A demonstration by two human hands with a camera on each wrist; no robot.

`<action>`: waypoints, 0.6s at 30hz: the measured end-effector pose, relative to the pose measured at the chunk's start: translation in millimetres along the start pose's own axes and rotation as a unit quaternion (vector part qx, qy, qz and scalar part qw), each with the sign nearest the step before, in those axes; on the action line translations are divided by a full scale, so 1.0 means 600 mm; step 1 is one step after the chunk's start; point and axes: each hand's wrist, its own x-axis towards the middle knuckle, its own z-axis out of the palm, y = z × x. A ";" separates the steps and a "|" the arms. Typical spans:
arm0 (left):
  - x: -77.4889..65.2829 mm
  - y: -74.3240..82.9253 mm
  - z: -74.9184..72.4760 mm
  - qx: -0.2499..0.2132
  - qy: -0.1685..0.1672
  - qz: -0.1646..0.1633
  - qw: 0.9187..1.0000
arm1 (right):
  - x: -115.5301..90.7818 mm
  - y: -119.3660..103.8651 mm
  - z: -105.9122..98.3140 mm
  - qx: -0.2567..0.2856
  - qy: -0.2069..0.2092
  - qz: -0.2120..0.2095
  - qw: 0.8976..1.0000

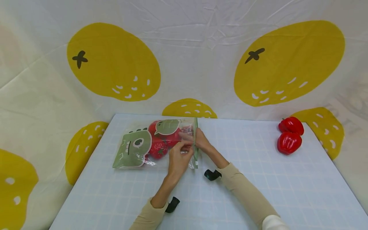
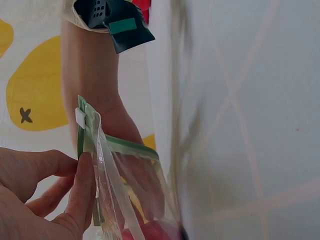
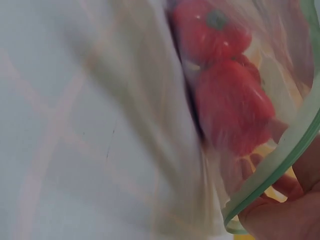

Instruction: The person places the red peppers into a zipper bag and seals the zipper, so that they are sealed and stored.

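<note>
A clear zip bag (image 1: 133, 150) with a green cartoon print lies on the table, its green-edged mouth facing right. Several red bell peppers (image 3: 232, 107) show through the plastic. My left hand (image 1: 178, 161) pinches the bag's edge near the mouth between thumb and fingers; a white slider (image 2: 80, 118) sits on the zip strip just beyond those fingertips. Through the opening reaches my right hand (image 1: 202, 140), its fingers inside the bag. In the right wrist view its fingertips are right at the end of the nearest pepper, and the green rim crosses the hand.
Two more red peppers stand at the table's far right, one glossy pepper (image 1: 289, 143) in front of another (image 1: 292, 125). The table (image 1: 244, 150) has a pale blue checked cover. Behind it hangs a white cloth (image 1: 195, 64) printed with yellow fruit.
</note>
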 end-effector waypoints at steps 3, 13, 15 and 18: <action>0.000 0.001 0.000 0.001 0.001 -0.005 1.000 | -0.001 -0.001 -0.004 -0.016 -0.006 0.006 1.000; 0.003 0.001 0.001 -0.007 0.017 0.000 1.000 | -0.015 -0.015 -0.025 -0.110 0.026 0.088 0.990; 0.004 0.000 0.001 -0.008 0.016 -0.002 1.000 | -0.020 -0.017 -0.031 -0.118 0.020 0.084 0.989; 0.005 -0.001 0.000 -0.011 0.017 -0.003 1.000 | -0.026 -0.019 -0.039 -0.129 0.013 0.066 0.989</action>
